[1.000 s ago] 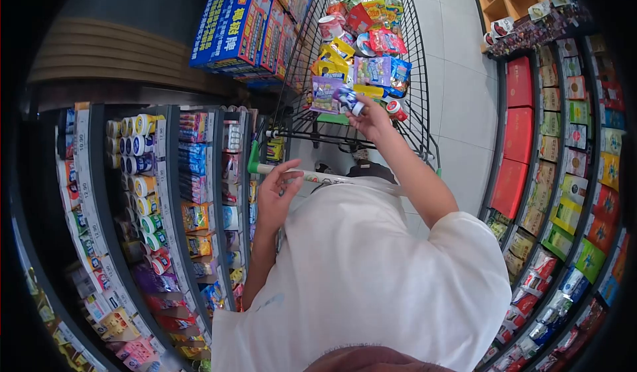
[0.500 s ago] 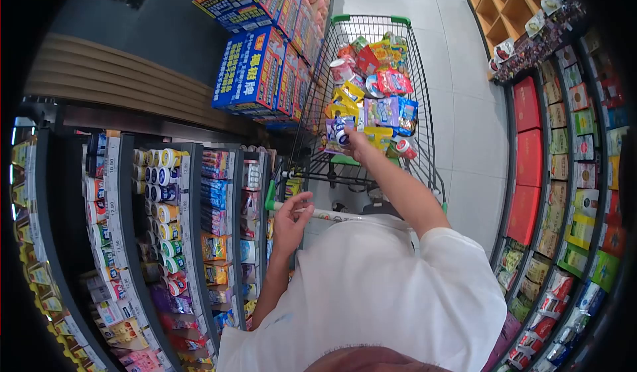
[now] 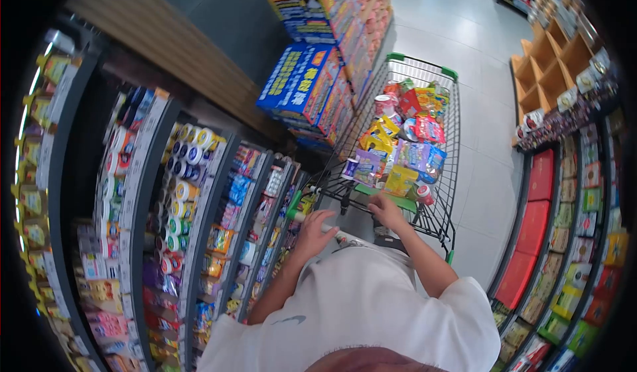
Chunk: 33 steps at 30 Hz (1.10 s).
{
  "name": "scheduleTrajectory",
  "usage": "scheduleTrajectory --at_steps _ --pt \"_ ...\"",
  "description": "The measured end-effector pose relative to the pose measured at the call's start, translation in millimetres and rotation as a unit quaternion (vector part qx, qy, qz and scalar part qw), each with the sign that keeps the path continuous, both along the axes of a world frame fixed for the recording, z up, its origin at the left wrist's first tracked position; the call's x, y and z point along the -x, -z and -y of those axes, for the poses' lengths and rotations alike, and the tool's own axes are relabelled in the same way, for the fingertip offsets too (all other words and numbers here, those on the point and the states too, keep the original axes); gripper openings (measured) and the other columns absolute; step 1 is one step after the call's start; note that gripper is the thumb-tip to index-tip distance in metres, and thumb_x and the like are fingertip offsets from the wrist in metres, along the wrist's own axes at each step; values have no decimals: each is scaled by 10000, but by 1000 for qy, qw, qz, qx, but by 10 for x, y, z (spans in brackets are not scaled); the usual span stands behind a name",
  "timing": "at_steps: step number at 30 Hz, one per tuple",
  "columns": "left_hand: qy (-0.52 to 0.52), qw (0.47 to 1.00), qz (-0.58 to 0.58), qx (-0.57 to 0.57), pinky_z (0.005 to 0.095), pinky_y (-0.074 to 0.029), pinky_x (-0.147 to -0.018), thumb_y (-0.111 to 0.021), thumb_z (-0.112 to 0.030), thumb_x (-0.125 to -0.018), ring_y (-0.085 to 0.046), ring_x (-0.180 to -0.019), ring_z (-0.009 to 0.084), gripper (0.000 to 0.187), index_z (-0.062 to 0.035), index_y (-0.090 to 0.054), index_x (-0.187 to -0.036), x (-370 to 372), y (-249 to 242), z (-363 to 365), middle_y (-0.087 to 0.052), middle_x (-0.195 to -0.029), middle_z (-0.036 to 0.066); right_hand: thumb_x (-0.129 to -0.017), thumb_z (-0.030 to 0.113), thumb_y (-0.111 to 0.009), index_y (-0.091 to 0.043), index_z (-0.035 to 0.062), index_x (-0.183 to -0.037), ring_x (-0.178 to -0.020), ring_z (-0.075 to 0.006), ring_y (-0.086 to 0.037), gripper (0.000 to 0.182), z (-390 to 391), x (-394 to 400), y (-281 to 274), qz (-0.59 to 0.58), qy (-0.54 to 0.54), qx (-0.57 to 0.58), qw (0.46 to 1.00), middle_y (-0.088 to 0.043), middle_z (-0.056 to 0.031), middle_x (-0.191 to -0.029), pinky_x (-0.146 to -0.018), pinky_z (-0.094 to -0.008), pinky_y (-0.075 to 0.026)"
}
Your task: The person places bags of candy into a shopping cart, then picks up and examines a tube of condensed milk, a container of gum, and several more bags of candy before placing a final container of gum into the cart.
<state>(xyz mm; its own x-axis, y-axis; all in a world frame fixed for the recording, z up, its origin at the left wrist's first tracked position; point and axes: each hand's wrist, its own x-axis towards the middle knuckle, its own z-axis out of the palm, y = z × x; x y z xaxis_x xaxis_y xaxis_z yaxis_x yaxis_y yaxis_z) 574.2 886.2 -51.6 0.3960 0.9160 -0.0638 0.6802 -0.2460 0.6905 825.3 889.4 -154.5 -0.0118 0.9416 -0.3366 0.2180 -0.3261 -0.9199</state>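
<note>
My left hand [image 3: 314, 235] lies over the handle [image 3: 298, 217] of a shopping cart, its fingers loosely stretched out and not wrapped round it. My right hand [image 3: 387, 211] hovers at the near end of the cart basket, fingers loosely bent and apart, with nothing seen in it. Inside the wire cart [image 3: 452, 130] lies a pile of snacks: a purple bag [image 3: 366, 166], a yellow bag [image 3: 401, 180], a blue bag [image 3: 434, 162] and a red bag [image 3: 430, 130]. A small purple-and-white tub [image 3: 349, 168] sits at the pile's left edge, and a pink-and-white tub [image 3: 424, 194] at its near right.
Blue printed cartons [image 3: 298, 83] are stacked left of the cart. Shelves with small tubs [image 3: 192, 153] and bagged goods run along my left. On the right are red boxes [image 3: 522, 239], packaged goods and a wooden cubby rack [image 3: 554, 63]. Grey tiled floor [image 3: 474, 180] lies beside the cart.
My right hand has let go of the purple-and-white tub in the cart and drawn back toward me. My left hand has come down onto the handle. The view has turned left.
</note>
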Motion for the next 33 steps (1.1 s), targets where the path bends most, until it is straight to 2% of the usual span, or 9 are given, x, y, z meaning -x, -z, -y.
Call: scheduleTrajectory --at_steps 6,9,13,21,24,27,30,31,33 --pt "22 997 -5 71 465 -300 -1092 -692 -312 -836 -503 -1204 332 453 -137 -584 -1240 15 143 28 -572 -1256 134 -919 288 -615 -588 7 -1165 -1001 -343 -633 374 208 -16 -137 82 -57 -68 993 -653 -196 -1071 -876 -395 -489" --pt "-12 997 -43 55 613 -130 -1121 -697 -339 -821 -489 -1219 324 425 -163 -613 -1198 54 283 61 -587 -1225 99 -906 328 -631 -580 12 -1167 -1029 -376 -594 412 268 -45 -209 118 -105 -108 981 -625 -198 -1090 -885 -415 -472" --pt "-53 990 -117 -53 627 -61 -1127 -698 -383 -817 -423 -1282 293 371 -168 -660 -1118 167 509 50 -599 -1187 49 -846 288 -698 -576 42 -1173 -1011 -389 -589 427 319 -85 -318 198 -145 -164 955 -604 -180 -1093 -849 -440 -479" --pt "-36 996 -79 -37 601 -59 -1142 -669 -399 -844 -477 -1224 246 343 -157 -677 -1088 196 552 -66 -624 -1155 30 -840 228 -693 -560 81 -1218 -994 -373 -612 427 325 -212 -228 332 -174 -57 925 -598 -166 -1151 -821 -438 -501" --pt "-37 996 -70 -49 591 -57 -1148 -663 -395 -847 -488 -1211 231 331 -159 -682 -1079 209 581 -62 -626 -1154 29 -853 189 -694 -527 55 -1272 -996 -330 -646 471 260 -292 -178 299 -231 -33 925 -614 -211 -1180 -829 -411 -514" --pt "-34 995 -68 -63 587 -56 -1151 -659 -390 -848 -486 -1213 226 327 -158 -683 -1077 201 593 -49 -626 -1154 29 -826 145 -724 -491 68 -1339 -1052 -299 -641 569 178 -418 -57 111 -186 -7 976 -614 -209 -1230 -869 -383 -516" --pt "-31 994 -74 -72 589 -62 -1152 -652 -390 -851 -487 -1210 223 331 -152 -684 -1079 226 564 -43 -627 -1145 31 -807 122 -748 -461 84 -1384 -1070 -274 -628 646 126 -426 -24 131 -205 31 970 -619 -179 -1234 -897 -364 -510" --pt "-26 994 -74 -71 590 -66 -1152 -649 -390 -853 -487 -1209 223 333 -149 -684 -1080 229 567 -42 -627 -1141 33 -769 68 -766 -479 58 -1361 -995 -220 -649 658 124 -416 9 140 -202 16 969 -645 -150 -1150 -830 -331 -536" --pt "-19 994 -68 -80 595 -77 -1154 -638 -392 -859 -490 -1203 223 340 -140 -685 -1082 238 575 -54 -629 -1126 36 -766 71 -770 -499 60 -1347 -983 -210 -647 641 120 -453 148 132 -198 25 971 -644 -141 -1154 -828 -330 -534"
